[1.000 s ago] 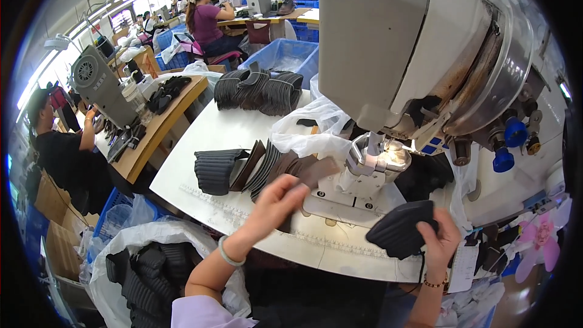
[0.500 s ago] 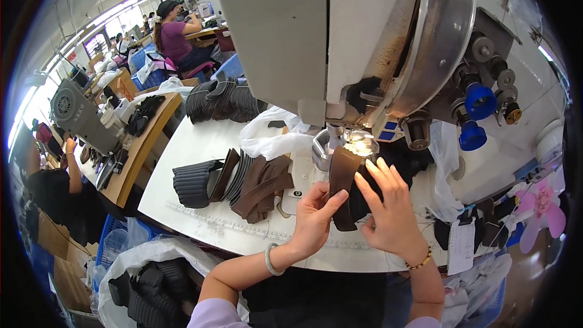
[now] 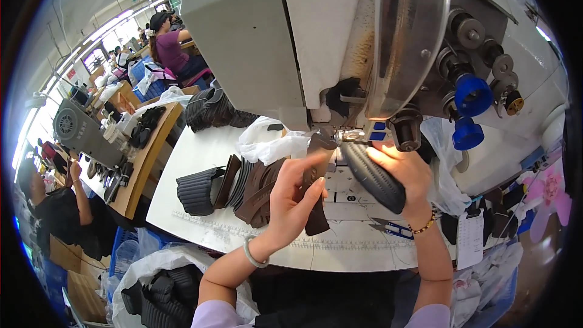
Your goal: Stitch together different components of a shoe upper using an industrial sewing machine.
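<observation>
The left hand has its grip closed on a brown strip. The thumb is on one side and the fingers are on the other. The top end of the strip is up by the sewing machine, just under its big grey head. The low end hangs down past the hand, over the white desk.

The right hand has its grip closed on a black puffy piece with lines on it. The piece is tilted, with its top end near the strip and its low end pointing down and right. Some of the right fingers are hidden behind it.

Small snips with blue handles lie on the desk, just below the black puffy piece. To the left of the left hand is a pile of brown strips. A black ribbed piece sits further left on the desk. Behind the pile is a crumpled white plastic bag.

A row of dark pieces is at the far side of the desk. Down low on the left, a big white sack holds more black pieces.
</observation>
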A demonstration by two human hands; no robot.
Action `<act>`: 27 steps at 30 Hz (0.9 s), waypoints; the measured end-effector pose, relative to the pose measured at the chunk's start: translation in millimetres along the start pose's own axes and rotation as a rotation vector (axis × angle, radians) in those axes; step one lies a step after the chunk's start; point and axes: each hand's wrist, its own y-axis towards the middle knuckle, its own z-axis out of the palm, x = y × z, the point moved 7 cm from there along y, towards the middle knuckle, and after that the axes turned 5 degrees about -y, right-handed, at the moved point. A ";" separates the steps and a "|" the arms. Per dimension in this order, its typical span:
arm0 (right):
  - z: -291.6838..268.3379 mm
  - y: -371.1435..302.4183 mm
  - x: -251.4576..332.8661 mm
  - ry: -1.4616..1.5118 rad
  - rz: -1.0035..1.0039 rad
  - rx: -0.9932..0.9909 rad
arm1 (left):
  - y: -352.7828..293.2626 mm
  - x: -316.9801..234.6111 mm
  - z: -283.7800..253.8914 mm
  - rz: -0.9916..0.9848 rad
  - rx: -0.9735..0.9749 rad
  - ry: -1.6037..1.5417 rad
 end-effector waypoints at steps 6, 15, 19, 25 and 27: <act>-12.2 -12.0 -14.7 0.153 0.089 -0.044 | 4.7 -4.0 -16.7 0.049 0.253 0.271; 1.1 -13.4 13.2 -0.128 -0.138 -0.017 | 5.6 -22.3 -18.4 0.694 0.336 0.982; -26.0 -8.6 -27.3 -0.174 0.179 -0.111 | -6.0 -37.5 -20.3 0.916 0.258 0.941; -23.1 -10.8 3.3 0.041 0.080 -0.057 | -3.9 -37.6 -15.3 0.947 0.098 1.009; -14.2 -6.5 25.4 0.019 -0.058 0.015 | -4.2 -36.2 -16.8 0.922 0.090 0.954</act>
